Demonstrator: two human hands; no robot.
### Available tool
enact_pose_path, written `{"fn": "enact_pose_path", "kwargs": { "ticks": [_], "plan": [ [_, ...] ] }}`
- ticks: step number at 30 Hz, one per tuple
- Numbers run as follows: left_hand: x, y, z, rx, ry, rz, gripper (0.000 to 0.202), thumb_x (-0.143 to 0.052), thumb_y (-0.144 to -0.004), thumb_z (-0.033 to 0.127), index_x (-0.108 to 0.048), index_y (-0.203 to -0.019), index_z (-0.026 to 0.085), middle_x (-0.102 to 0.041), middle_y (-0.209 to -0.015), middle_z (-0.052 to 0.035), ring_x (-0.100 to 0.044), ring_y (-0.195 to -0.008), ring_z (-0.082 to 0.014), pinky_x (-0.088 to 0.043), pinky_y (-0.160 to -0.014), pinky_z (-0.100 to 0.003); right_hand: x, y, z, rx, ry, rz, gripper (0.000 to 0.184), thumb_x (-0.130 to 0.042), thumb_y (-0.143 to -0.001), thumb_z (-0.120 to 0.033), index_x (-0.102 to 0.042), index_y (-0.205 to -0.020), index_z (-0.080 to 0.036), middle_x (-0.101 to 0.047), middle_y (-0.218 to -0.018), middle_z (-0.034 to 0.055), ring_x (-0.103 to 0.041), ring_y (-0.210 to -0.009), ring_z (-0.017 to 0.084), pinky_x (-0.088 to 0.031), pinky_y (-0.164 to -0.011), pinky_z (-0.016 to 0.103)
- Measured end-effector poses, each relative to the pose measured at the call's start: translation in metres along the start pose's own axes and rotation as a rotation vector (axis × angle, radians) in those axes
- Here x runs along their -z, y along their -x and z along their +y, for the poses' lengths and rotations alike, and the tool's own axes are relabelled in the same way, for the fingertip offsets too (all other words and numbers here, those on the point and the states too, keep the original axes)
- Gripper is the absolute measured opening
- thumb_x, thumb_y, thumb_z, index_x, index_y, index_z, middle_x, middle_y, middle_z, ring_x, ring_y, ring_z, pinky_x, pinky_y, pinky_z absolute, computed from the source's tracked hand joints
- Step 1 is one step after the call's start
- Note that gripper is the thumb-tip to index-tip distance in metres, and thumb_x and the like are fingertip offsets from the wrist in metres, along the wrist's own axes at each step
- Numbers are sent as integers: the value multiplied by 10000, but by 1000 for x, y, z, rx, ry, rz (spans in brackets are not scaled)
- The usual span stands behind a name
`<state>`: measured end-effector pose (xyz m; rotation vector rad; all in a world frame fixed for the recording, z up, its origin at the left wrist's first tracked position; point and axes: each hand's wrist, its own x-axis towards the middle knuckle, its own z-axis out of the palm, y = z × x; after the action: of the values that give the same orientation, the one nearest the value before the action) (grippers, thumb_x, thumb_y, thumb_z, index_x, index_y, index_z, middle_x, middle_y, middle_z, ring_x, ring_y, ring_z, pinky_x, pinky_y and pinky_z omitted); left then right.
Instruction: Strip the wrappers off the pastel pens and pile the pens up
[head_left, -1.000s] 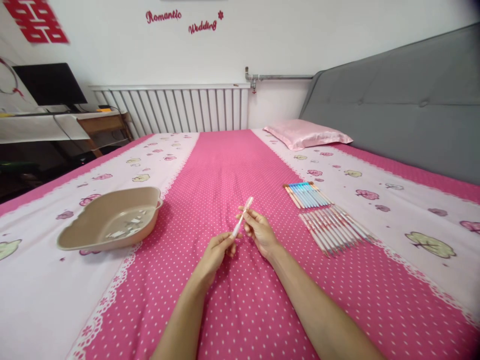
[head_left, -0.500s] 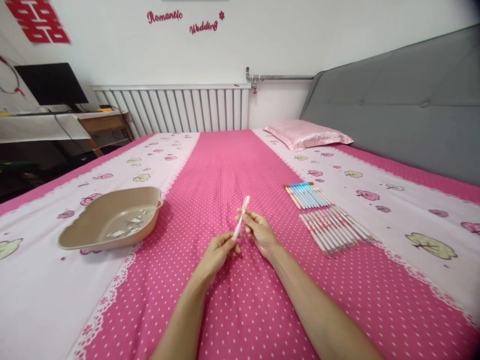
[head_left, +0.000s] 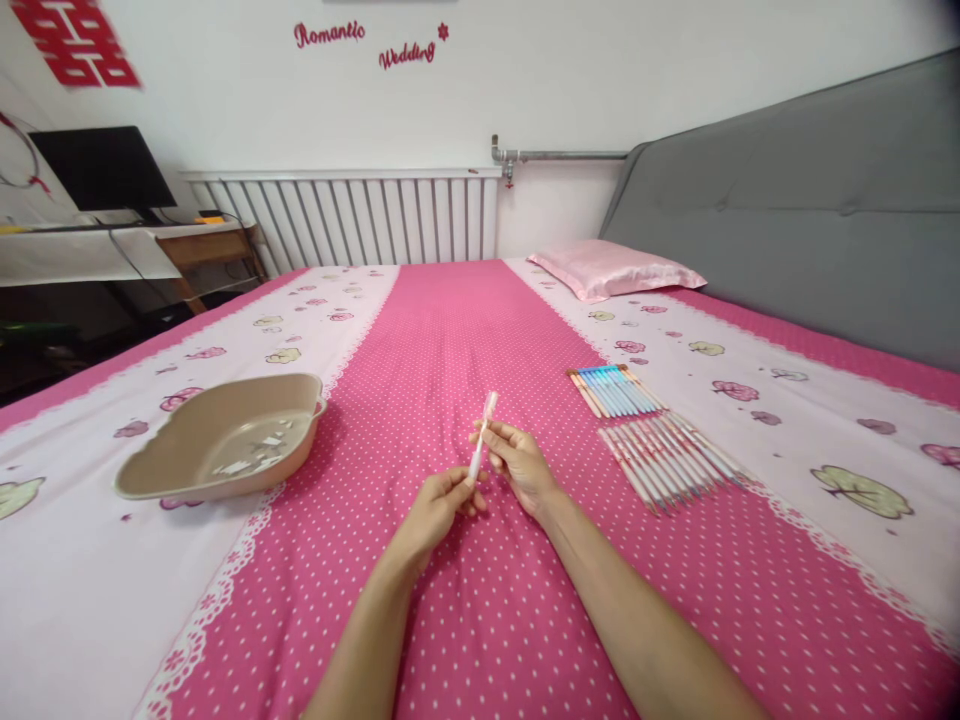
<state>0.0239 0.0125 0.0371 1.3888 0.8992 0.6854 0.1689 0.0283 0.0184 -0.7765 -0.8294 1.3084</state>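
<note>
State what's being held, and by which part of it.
A pale pen: the left grip has its near end, the right grip roughly its middle.

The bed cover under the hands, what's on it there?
White dots on bright pink; the head view shows the bed cover best.

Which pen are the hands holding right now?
The pale pen, gripped by both the left hand and the right hand. The others lie on the bedspread, in a far row of pens and a near row of pens.
</note>
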Motion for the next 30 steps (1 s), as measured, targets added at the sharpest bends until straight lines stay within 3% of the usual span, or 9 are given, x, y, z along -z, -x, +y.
{"fn": "enact_pose_path", "kwargs": {
  "ticks": [8,12,20,30],
  "plan": [
    [-1,6,6,-1,140,-76,222,-487,-824,272,-629,-914,127,-603,-651,-29,-523,-627,-119,-379,-660,-250,-2,5,-6,-17,-65,-127,269,-636,-737,-315,-653,-977,-194,-640,-830,18,-353,-425,10,-302,-397,158],
    [-2,7,7,2,164,-58,243,-460,-837,262,-613,-969,129,-600,-641,-29,-525,-624,-128,-379,-658,-263,-3,6,-6,-18,-59,-148,260,-627,-748,-299,-655,-986,-199,-641,-823,14,-302,-408,0,-302,-406,156],
    [-1,6,8,-41,91,-14,232,-523,-814,313,-622,-924,134,-629,-741,-47,-528,-679,-129,-361,-664,-262,-7,7,-9,-10,-4,-105,233,-676,-705,-272,-673,-921,-185,-642,-755,5,-272,-401,-4,-238,-380,147],
    [-2,5,9,-31,86,21,261,-637,-724,339,-644,-884,132,-657,-705,-50,-564,-659,-125,-367,-611,-235,-4,4,-3,-49,-56,-69,244,-740,-622,-251,-626,-821,-167,-642,-664,-6,-382,-416,19,-276,-392,151]
  ]
}}
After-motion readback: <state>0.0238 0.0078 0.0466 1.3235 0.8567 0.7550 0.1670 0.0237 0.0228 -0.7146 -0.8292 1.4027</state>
